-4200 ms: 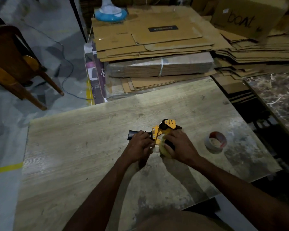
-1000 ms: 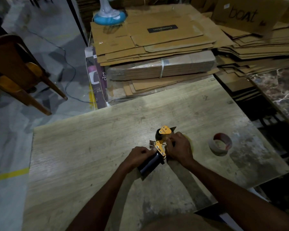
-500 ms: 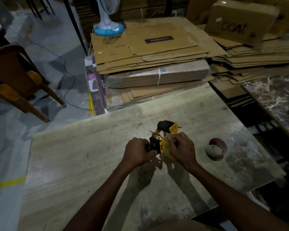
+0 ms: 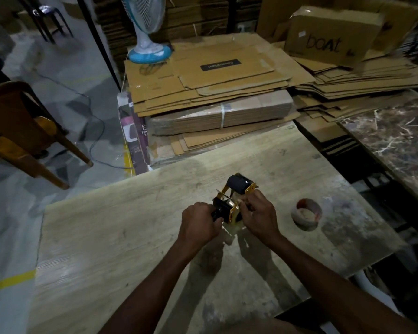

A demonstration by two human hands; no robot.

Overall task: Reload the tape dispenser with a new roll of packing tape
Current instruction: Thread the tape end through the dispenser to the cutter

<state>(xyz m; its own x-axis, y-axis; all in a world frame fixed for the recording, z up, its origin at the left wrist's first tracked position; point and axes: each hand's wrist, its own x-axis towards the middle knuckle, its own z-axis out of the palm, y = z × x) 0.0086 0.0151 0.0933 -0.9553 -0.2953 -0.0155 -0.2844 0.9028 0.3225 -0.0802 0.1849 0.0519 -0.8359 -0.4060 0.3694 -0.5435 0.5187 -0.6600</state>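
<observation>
Fingers (image 4: 204,219) of the left hand (image 4: 198,225) curl tight around the black handle of the tape dispenser (image 4: 232,201), while the right hand (image 4: 260,215) pinches its fingertips together against the yellow metal frame, on what looks like a pale strip of tape; the dim light makes that hard to confirm. Both hands hold the dispenser just above the table (image 4: 118,237), near the middle of its far half. Its dark cylindrical roller points away from the person, toward the cardboard.

On the table to the right of the hands, apart from them, lies a tape roll (image 4: 305,214), flat on its side, a round ring with a reddish inner core and a greyish outer wall.

The table is a pale board with wood-grain print, scuffed and stained with grey patches near the front edge. Beyond its far edge sit stacks of flattened cardboard (image 4: 215,75), brown and corrugated, one bundle bound by a white strap. A closed carton (image 4: 331,34) with handwritten letters rests on a stack at the right. A fan (image 4: 147,30) with a blue round base stands on the cardboard. A wooden chair (image 4: 22,131) stands on the grey floor at left, and a dark marbled surface (image 4: 396,141) runs along the right.
</observation>
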